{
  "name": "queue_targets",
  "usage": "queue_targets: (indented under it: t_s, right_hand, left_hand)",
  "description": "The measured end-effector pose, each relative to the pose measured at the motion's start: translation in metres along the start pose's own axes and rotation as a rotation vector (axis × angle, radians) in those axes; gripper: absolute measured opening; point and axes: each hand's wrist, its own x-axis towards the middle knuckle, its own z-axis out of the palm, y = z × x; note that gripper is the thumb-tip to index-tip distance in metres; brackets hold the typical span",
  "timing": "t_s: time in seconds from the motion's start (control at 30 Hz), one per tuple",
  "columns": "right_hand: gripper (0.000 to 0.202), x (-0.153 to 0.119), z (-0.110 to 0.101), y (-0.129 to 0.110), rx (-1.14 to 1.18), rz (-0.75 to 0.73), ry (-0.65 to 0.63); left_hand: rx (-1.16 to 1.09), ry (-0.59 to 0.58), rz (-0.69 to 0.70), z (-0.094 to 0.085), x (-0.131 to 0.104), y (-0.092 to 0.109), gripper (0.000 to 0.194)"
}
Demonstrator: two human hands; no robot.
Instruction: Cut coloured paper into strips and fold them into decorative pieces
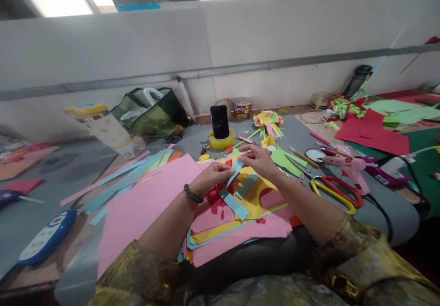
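A short strip of light blue paper is held up between my two hands, pinched from both sides. My left hand, with a dark beaded bracelet at the wrist, grips its lower left side. The fingers of my right hand close on its upper right end. Right below lie two more light blue paper strips, on yellow paper with red scraps. Under these is a stack of pink paper with other colours showing at its edges.
Scissors with yellow and red handles and a pink glue gun lie at the right. A large pink sheet and long paper strips spread to the left. Behind stand a phone on a tape roll and a paper rosette.
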Motion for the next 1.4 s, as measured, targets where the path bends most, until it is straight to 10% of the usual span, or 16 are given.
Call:
queue_targets:
  t_s: [0.37,1.0,1.23,1.4]
  right_hand:
    - [0.026,0.000,-0.009,-0.004,0.053,-0.054,-0.172]
    - [0.023,-0.001,-0.018,-0.012,-0.075,-0.007,-0.315]
    - [0.009,-0.016,-0.009,-0.017,-0.383,-0.647,0.365]
    - [0.023,-0.026,0.000,-0.020,-0.714,-1.190,0.109]
  left_hand:
    - [-0.340,-0.005,-0.233,0.008,0.002,0.001,0.035]
    - [-0.008,-0.093,-0.190,0.017,-0.006,0.000,0.046]
    - [-0.188,0.176,-0.273,0.011,-0.004,0.009,0.059]
    - [-0.401,0.107,-0.114,0.008,-0.004,0.009,0.047]
